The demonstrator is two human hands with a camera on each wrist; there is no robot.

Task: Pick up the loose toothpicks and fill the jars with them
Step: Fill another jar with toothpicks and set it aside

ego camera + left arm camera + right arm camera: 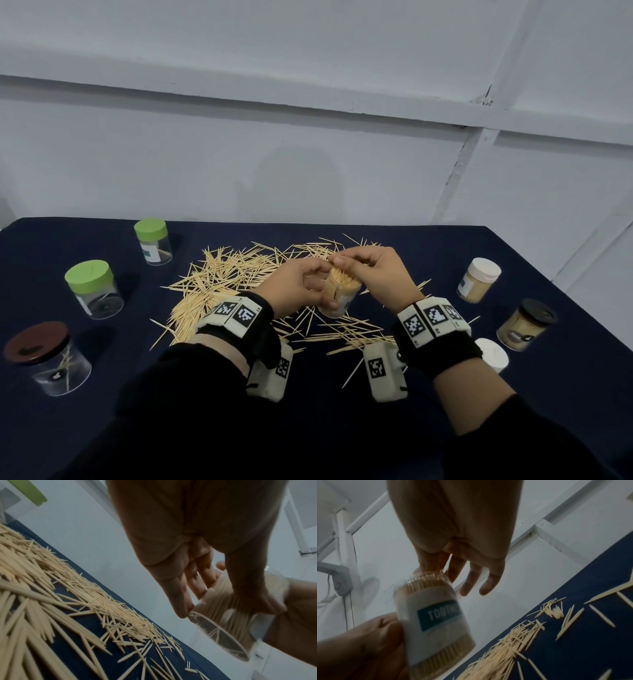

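Two hands are working at one open jar point(340, 294) in the head view: my left hand point(298, 291) is curling around its clear wall and holding it tilted above the dark surface point(513, 428), while my right hand point(371, 274) is pinching at the toothpick tips crowding its mouth. Loose toothpicks point(233, 274) are lying scattered in a wide heap behind and under my hands, with lidded jars standing well apart on both sides. From the left wrist, my fingers point(180, 601) are wrapping the jar point(223, 615), whose packed sticks are showing through the wall, and the heap point(68, 588) is spreading across the cloth beside it. From the right wrist, the labelled jar point(436, 615) is looking nearly full; my thumb and forefinger are meeting at its rim, the other fingers point(474, 582) hanging loosely extended. I judge the job now is keeping the jar steady and tilted, feeding sticks in parallel with those inside, and nudging them down gently so none are springing out.
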